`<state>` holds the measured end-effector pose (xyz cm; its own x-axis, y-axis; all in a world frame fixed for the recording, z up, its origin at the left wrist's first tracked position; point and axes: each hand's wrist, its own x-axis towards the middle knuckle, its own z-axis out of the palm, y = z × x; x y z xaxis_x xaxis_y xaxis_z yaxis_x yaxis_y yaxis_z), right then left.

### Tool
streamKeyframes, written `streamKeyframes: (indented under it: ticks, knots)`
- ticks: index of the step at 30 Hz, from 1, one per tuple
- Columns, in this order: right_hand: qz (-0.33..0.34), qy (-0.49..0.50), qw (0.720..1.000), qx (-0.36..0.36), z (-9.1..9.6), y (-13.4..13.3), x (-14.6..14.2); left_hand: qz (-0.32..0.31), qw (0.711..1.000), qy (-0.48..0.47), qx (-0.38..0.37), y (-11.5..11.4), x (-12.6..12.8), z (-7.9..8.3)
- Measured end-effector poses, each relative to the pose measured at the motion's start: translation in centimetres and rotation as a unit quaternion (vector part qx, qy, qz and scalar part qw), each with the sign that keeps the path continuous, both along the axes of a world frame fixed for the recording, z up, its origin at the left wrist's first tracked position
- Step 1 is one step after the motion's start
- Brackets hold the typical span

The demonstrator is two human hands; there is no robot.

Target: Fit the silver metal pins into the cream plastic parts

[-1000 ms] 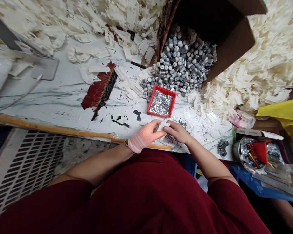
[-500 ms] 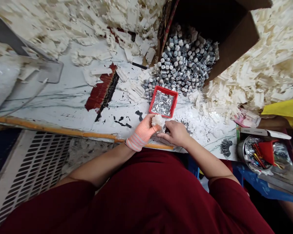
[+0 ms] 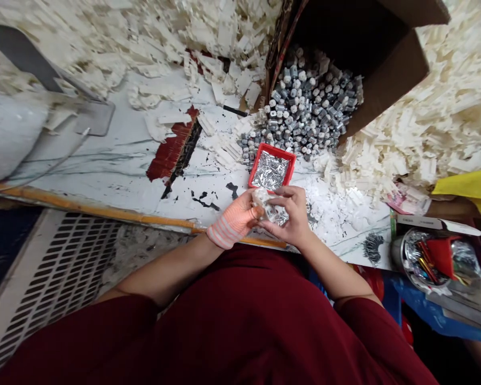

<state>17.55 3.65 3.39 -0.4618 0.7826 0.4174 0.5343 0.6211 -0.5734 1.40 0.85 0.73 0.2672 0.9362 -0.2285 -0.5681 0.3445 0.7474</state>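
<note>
Gloved left hand [image 3: 237, 218] pinching a white plastic piece [image 3: 261, 198] above the near edge of a marbled tabletop [image 3: 124, 147]. At its 3 o'clock, the bare right hand [image 3: 295, 216] curls its fingers loosely, thumb spread apart; whether they grip it, I cannot tell. A red tray [image 3: 291, 168] of metal pins [image 3: 269, 169] sits near, toward 1 o'clock.

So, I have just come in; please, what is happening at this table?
A person holds a small whitish piece in the gloved left hand, with the bare right hand at its other side; whether the right holds anything is unclear. Just beyond is a red tray of small metal pins. Behind it, grey-and-white parts spill from a cardboard box.
</note>
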Motion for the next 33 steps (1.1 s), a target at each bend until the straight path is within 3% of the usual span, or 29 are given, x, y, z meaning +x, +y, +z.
streamKeyframes:
  ticks: [3,8,11,14,16,18,19,22,25,27,30,33]
  knots:
    - [0.015,0.064,0.998,0.002,-0.2,-0.7,-0.9,-0.013,0.999,-0.023,-0.02,-0.5,0.1,0.9]
    - [-0.018,0.125,0.992,-0.008,-0.6,-1.7,-2.2,-0.027,0.999,-0.012,-0.041,-1.2,0.8,2.6]
    - [-0.028,0.141,0.99,-0.001,-1.1,-2.0,-2.9,-0.029,0.998,0.047,-0.004,-0.8,0.1,2.8]
    - [0.02,0.153,0.988,-0.005,-1.9,-2.2,-2.9,-0.068,0.976,0.194,0.071,0.5,-3.4,3.1]
    - [0.074,0.134,0.987,-0.044,-2.2,-2.0,-2.2,-0.162,0.916,0.349,0.112,1.5,-7.3,3.8]
    - [0.069,0.124,0.986,-0.084,-2.1,-1.1,-0.7,-0.334,0.809,0.463,0.14,2.7,-11.3,4.6]
    - [0.037,0.128,0.987,-0.096,-1.9,-0.4,0.4,-0.375,0.755,0.516,0.151,3.3,-13.0,4.9]
    - [-0.099,0.15,0.978,-0.106,-1.0,2.3,4.4,-0.344,0.644,0.657,0.189,5.9,-15.0,5.2]
    - [-0.194,0.151,0.962,-0.122,-0.1,4.7,8.4,-0.245,0.547,0.764,0.24,8.9,-13.3,4.5]
    - [-0.215,0.116,0.958,-0.149,0.1,5.7,10.3,-0.217,0.488,0.798,0.279,10.5,-11.6,3.9]
    - [-0.182,0.014,0.961,-0.208,-0.5,6.4,11.6,-0.219,0.441,0.805,0.33,11.6,-10.3,3.1]
    - [-0.132,-0.109,0.956,-0.237,-2.0,7.2,11.5,-0.218,0.433,0.797,0.36,11.1,-10.7,2.3]
